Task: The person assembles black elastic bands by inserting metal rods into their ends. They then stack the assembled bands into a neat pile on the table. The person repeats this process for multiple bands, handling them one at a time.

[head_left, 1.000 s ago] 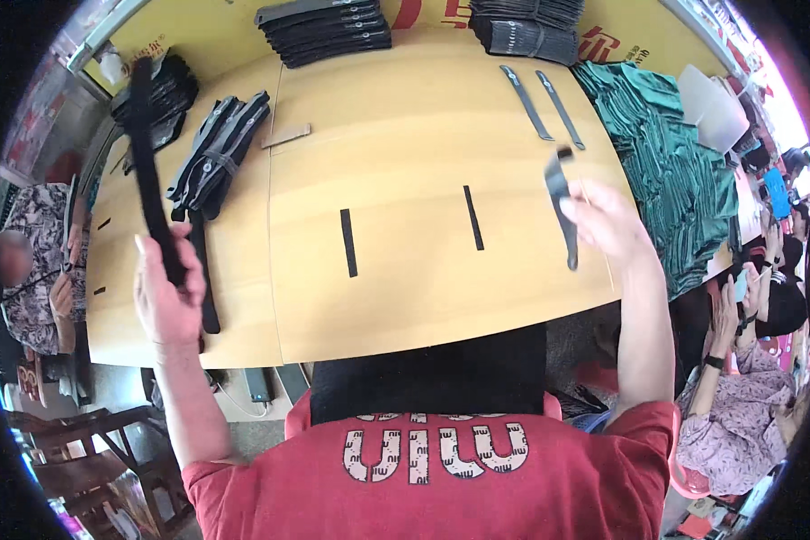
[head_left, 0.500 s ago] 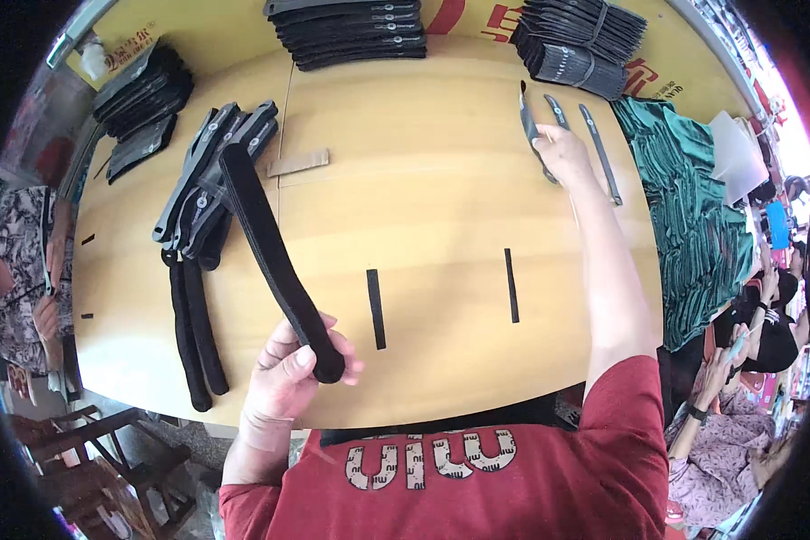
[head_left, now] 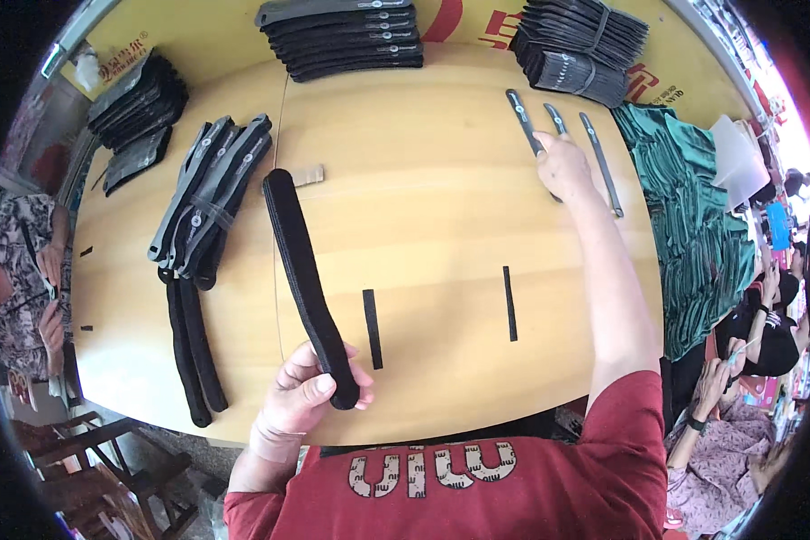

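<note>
My left hand (head_left: 310, 391) grips the lower end of a long black fabric strip (head_left: 301, 270), its rounded far end slanting up and left over the table. Over at the right, my right arm is stretched out, and my right hand (head_left: 564, 168) has its fingers closed on a narrow grey strip (head_left: 522, 119) with a rounded end. Part of that strip is hidden under the hand. Two similar grey strips lie beside it, a middle strip (head_left: 554, 117) and a right-hand strip (head_left: 601, 164).
A heap of grey strips (head_left: 211, 193) and two black fabric strips (head_left: 192, 351) lie at the left. Stacks of dark strips (head_left: 351, 40) and bundles (head_left: 576, 54) line the back. Green cloth (head_left: 684, 234) hangs along the right edge. Two black marks (head_left: 373, 328) are on the table.
The black strip in my left hand has shifted right and a little nearer me. The grey strip at my right hand has turned to show more of its face.
</note>
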Action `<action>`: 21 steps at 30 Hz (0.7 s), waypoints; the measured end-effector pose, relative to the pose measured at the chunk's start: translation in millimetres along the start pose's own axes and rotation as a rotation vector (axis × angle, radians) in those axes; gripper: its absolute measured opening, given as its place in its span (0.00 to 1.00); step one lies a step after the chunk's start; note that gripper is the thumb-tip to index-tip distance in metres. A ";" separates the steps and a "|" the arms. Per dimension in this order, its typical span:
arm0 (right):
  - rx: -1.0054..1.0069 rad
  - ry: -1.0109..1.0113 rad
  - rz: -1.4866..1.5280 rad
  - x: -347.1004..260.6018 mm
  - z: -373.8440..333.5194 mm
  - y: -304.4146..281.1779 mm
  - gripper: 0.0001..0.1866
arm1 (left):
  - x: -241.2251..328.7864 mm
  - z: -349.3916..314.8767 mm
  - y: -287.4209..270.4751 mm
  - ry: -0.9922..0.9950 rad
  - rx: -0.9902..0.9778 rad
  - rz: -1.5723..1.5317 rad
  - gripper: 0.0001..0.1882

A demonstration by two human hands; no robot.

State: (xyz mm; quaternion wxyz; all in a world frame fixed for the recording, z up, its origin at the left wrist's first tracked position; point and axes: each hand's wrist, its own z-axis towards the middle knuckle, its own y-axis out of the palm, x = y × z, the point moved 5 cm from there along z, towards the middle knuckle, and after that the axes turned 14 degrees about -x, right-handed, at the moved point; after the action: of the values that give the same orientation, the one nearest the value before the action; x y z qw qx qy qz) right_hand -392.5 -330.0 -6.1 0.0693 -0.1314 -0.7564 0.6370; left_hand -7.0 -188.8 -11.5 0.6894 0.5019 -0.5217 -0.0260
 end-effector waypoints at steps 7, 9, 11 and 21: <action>0.183 -0.106 0.187 10.7 -29.6 -34.3 0.18 | 3.4 -1.8 10.4 0.010 -0.052 -0.075 0.24; 0.120 -0.061 0.514 -6.1 -63.7 -54.4 0.19 | 2.3 -5.6 17.1 0.054 -0.039 -0.053 0.24; -0.065 -0.020 0.658 -30.9 -105.9 -68.7 0.21 | 1.2 -9.9 28.0 0.105 0.003 -0.032 0.24; -0.530 -0.437 1.308 -127.2 -315.0 1.5 0.11 | -36.4 -60.0 63.4 0.146 0.021 -0.204 0.17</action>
State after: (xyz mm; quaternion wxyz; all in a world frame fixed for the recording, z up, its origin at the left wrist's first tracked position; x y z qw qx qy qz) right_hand -185.0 -68.4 56.8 -0.5109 -0.4380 -0.6487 0.3556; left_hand -9.7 -97.2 11.7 0.7141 0.5600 -0.4165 -0.0542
